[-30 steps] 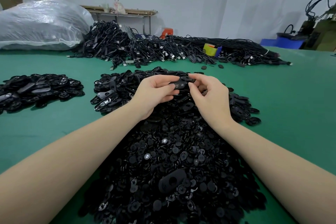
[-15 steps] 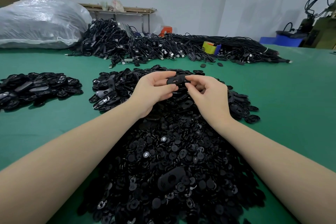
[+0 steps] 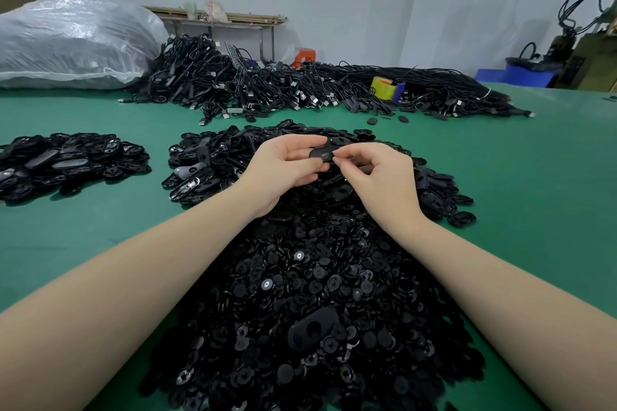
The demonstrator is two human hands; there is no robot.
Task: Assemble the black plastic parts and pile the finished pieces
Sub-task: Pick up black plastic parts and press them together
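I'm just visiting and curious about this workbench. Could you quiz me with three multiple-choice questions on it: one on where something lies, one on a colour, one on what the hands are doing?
1. Where is the clear plastic bag?
A far left
B far right
C under the hands

2. What colour is the table cover?
A grey
B green
C red

3. The left hand and right hand are:
A flat on the table
B both pinching one black oval part
C holding cables

Answers: A, the bag sits back left; B, the cover is green; B, both grips meet on the part.

Black plastic parts (image 3: 300,294) heaped on a green table (image 3: 534,193).
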